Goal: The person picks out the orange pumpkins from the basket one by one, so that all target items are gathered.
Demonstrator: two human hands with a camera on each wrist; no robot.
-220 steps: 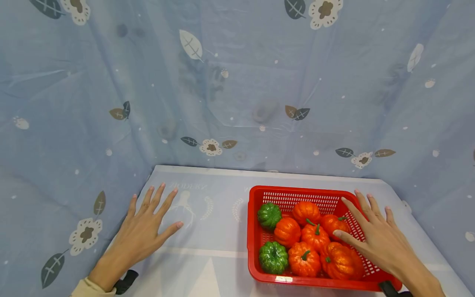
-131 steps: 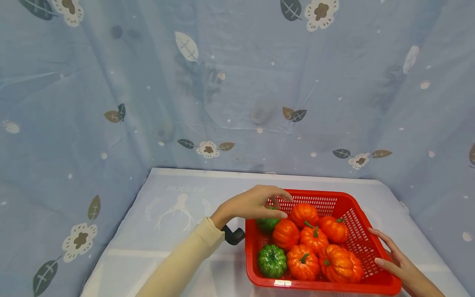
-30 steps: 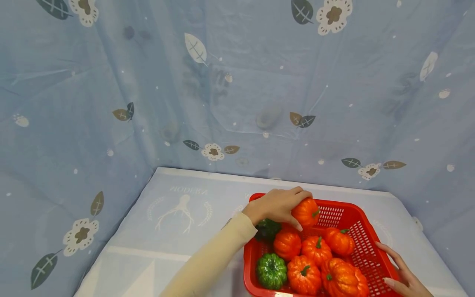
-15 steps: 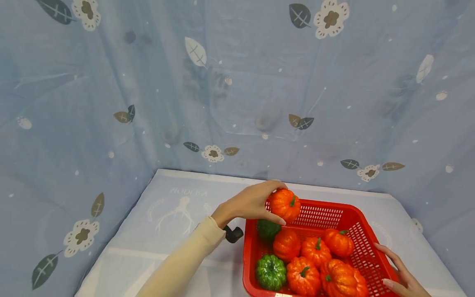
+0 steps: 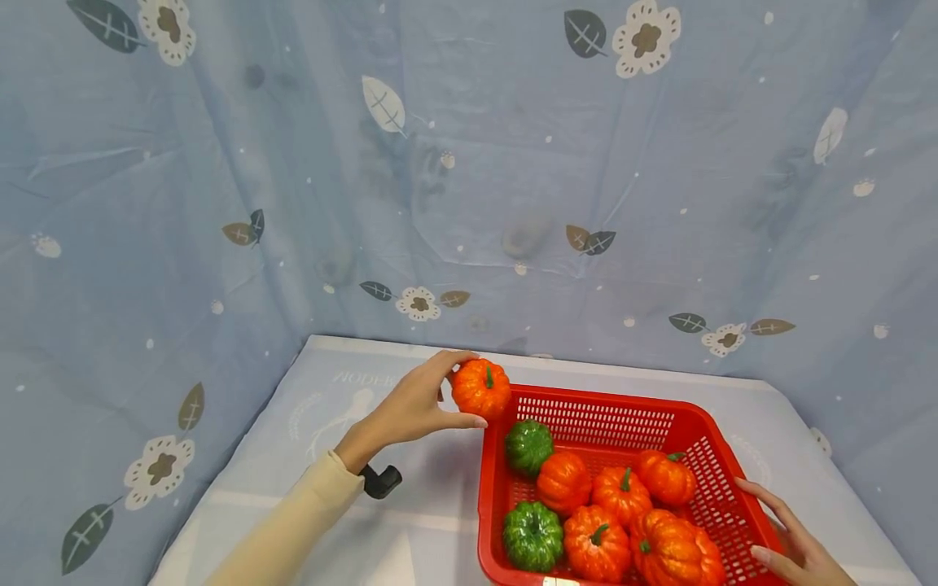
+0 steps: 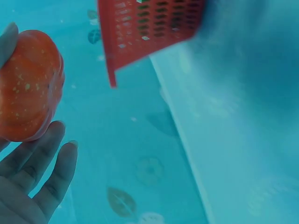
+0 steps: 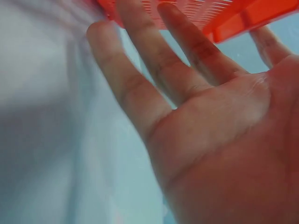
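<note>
My left hand (image 5: 414,404) holds a small orange pumpkin (image 5: 481,389) between thumb and fingers, in the air by the back left corner of the red basket (image 5: 608,394). In the left wrist view the same pumpkin (image 6: 30,88) is at the left edge, with some fingers of the hand spread below it. My right hand (image 5: 795,541) rests against the basket's right side. Its fingers look nearly straight in the right wrist view, tips at the basket wall (image 7: 201,11). Inside the basket sit two green pumpkins, one at the back (image 5: 529,448) and one in front (image 5: 532,537), and several orange ones.
The largest orange pumpkin (image 5: 677,549) lies at the basket's front right. A pale printed cloth covers the table (image 5: 432,521), whose surface extends left of the basket. Blue patterned curtains (image 5: 469,163) hang behind and at both sides.
The left hand went from the left side of the table to the basket, took the back orange pumpkin and carried it left past the rim. The right hand moved down onto the basket's right side.
</note>
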